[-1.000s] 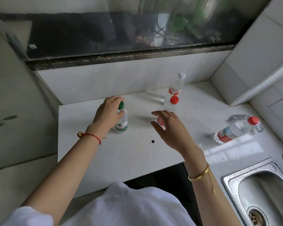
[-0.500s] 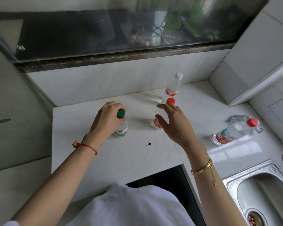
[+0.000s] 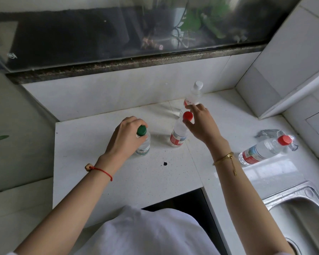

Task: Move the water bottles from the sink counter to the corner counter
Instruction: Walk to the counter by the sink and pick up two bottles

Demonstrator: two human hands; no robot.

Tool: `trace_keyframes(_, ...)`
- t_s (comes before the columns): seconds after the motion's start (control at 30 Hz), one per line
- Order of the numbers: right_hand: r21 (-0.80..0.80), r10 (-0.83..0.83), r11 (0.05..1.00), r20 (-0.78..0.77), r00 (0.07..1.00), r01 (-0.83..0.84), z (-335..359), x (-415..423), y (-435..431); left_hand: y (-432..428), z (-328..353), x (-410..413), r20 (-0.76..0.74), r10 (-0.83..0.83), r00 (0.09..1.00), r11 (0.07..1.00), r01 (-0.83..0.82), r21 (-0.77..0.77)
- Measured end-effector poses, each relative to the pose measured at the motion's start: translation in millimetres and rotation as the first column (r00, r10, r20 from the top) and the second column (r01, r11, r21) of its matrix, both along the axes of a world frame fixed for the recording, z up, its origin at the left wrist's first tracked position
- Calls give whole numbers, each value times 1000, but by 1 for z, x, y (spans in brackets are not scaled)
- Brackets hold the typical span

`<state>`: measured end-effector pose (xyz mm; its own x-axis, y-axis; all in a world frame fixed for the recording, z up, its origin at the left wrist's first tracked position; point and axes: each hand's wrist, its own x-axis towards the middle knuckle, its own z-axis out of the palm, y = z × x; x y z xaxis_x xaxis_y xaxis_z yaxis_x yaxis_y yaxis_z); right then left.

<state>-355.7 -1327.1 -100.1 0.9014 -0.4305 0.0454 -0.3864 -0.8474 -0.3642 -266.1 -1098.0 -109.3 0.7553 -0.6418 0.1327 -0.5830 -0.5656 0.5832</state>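
On the white corner counter (image 3: 99,177) stands a green-capped bottle (image 3: 144,146), and my left hand (image 3: 126,137) is closed over its neck and cap from above. A red-capped bottle (image 3: 178,137) stands just right of it. My right hand (image 3: 201,124) hovers at that bottle's red cap, with thumb and forefinger spread on either side of it and not closed. A white-capped bottle (image 3: 193,94) stands behind, near the back wall. Another red-capped bottle (image 3: 260,152) is on the counter near the sink, away from both hands.
A steel sink (image 3: 302,214) fills the lower right corner. Tiled walls close the counter at the back and the right, under a dark window sill (image 3: 136,63). A dark gap (image 3: 188,203) opens below the counter's front edge. A small black speck (image 3: 165,163) lies on the counter.
My right hand has moved forward and up, from in front of the red-capped bottle to its cap. My left hand has stayed on the green-capped bottle.
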Motion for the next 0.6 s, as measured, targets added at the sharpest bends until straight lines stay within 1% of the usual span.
trace_keyframes(0.13,56,-7,998,-13,1000,8,-9,4,-1,-5,0,0,-10,18,1000,1000,-18,13)
trace_keyframes(0.37,108,-13,994,4,1000,13,-11,8,-3,-8,2,-4,-25,54,998,999,-54,3)
trace_keyframes(0.6,132,15,991,69,997,-24,-13,-13,19,1,8,-15,-23,100,995,995,-101,-23)
